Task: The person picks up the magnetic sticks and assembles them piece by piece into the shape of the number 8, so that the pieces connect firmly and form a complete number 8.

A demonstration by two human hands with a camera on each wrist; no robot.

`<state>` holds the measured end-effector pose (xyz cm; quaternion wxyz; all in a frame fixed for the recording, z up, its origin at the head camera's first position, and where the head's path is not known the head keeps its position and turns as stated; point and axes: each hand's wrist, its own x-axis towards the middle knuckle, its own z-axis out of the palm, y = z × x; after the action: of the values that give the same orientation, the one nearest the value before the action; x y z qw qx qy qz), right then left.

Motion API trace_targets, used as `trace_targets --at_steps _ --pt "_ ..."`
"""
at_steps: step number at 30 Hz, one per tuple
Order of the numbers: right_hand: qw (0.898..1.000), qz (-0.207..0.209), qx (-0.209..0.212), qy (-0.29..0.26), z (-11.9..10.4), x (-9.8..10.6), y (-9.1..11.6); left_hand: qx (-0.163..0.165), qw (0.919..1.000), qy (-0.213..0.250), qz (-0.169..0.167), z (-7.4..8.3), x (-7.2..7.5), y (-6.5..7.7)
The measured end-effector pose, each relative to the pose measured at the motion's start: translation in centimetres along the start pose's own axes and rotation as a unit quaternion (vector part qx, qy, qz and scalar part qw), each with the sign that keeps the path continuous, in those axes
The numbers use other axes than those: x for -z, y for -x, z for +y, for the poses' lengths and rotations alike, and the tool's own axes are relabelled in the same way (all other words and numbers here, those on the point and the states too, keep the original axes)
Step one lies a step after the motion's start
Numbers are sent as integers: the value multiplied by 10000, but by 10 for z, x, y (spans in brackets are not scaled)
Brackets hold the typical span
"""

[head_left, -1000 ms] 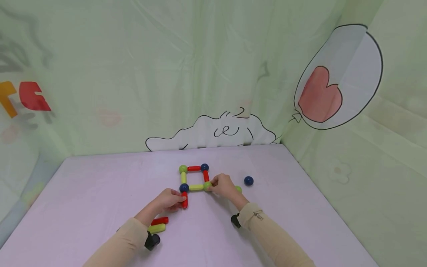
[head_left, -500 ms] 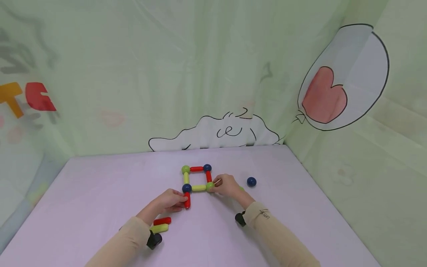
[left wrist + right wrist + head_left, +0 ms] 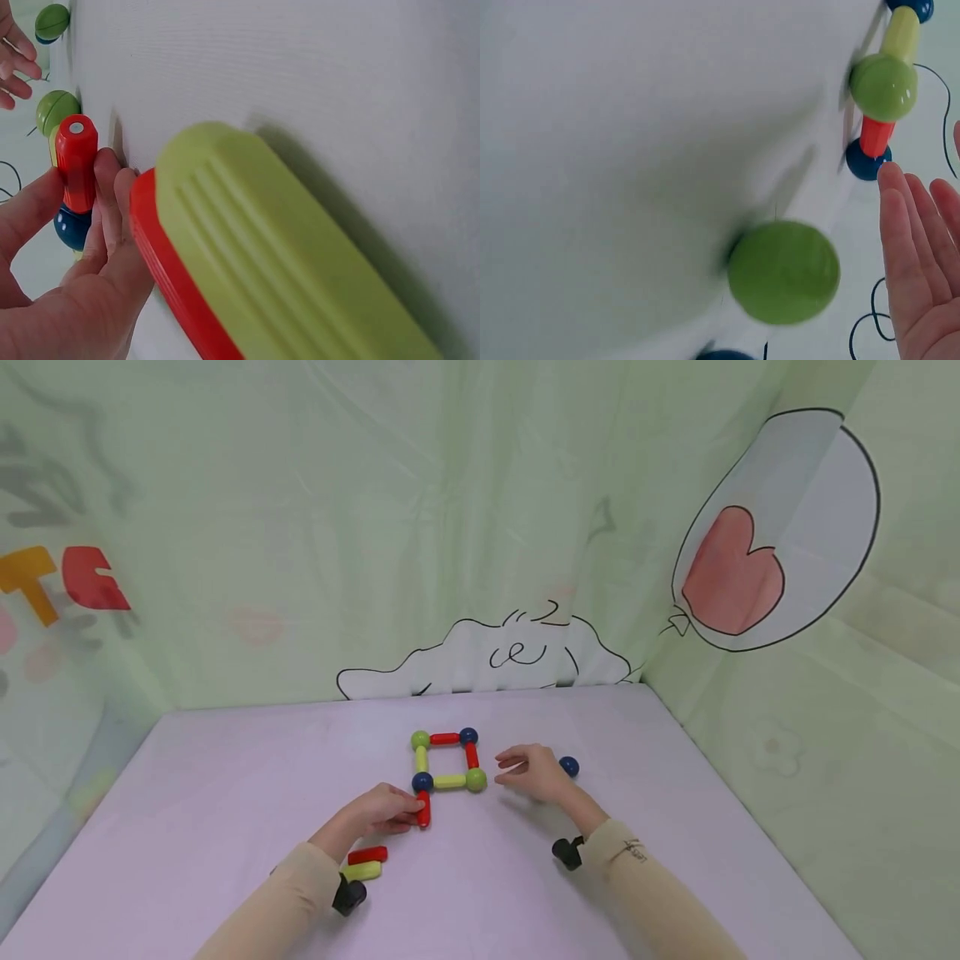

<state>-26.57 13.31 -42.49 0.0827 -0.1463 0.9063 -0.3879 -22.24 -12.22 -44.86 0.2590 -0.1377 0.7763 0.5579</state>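
Note:
A square of magnetic rods and balls lies on the table, its near left corner a blue ball point(image 3: 423, 782) and its near right corner a green ball point(image 3: 476, 779). A red rod point(image 3: 423, 810) runs toward the person from that blue ball. My left hand point(image 3: 384, 808) pinches this red rod between thumb and fingers, as the left wrist view also shows. Just right of the square, my right hand point(image 3: 534, 772) holds nothing, its fingers extended and apart from the green corner ball. A loose green ball point(image 3: 784, 272) sits near the right hand in the right wrist view, hidden in the head view.
A loose blue ball point(image 3: 569, 767) lies behind the right wrist. A spare red rod point(image 3: 367, 855) and a yellow-green rod point(image 3: 363, 871) lie side by side near the left wrist. Printed cloth point(image 3: 300, 568) hangs along the table's back edge.
My right hand has let go of the green corner ball and moved off to the right. My left hand keeps its pinch on the red rod. The head view has shifted slightly.

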Motion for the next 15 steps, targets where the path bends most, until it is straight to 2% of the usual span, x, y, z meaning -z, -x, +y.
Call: trace_targets --at_steps 7,15 --pt "9999 83 84 59 10 21 11 -22 10000 29 -25 0 -1 -2" --pt "9984 142 398 379 29 32 20 -10 10000 77 -25 -1 0 -1"
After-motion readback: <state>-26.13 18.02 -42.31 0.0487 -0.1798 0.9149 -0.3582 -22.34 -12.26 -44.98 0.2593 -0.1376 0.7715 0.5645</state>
